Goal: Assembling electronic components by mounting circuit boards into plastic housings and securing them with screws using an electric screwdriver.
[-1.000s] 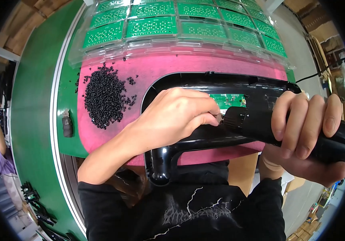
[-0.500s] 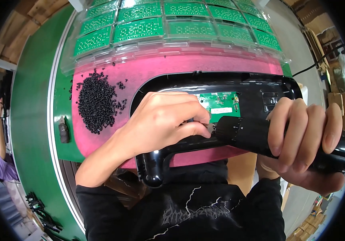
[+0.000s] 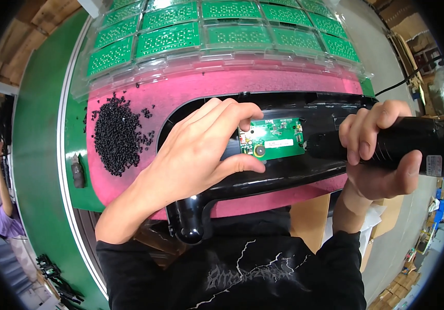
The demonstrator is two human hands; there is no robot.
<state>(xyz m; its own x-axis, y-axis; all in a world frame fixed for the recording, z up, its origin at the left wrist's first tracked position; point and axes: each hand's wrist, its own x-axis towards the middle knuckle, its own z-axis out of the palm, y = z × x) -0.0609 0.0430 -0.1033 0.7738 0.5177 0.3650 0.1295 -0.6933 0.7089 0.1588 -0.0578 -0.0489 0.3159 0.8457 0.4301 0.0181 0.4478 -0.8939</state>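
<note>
A black plastic housing [image 3: 284, 178], curved and open side up, lies in front of me on a pink mat [image 3: 268, 204]. Inside it sits a green circuit board [image 3: 279, 137] with a white label and a round black part. My left hand [image 3: 196, 142] rests over the housing's left part, thumb and fingers apart on either side of the board's left end, nothing between them. In my right hand [image 3: 369, 178], fingers and thumb wrap a black electric screwdriver [image 3: 413, 137]. It lies nearly level, its nose at the board's right edge; the bit's contact cannot be made out.
A heap of small black screws [image 3: 116, 137] lies left on the mat. Clear trays [image 3: 222, 57] of green boards stand at the back. A small dark object [image 3: 78, 173] lies beside the mat. Another person in a purple sleeve [image 3: 6, 222] is far left.
My left hand has opened its pinch and drawn back from the screwdriver's nose. My right hand has tilted the screwdriver closer to level, bringing its nose to the board's right edge.
</note>
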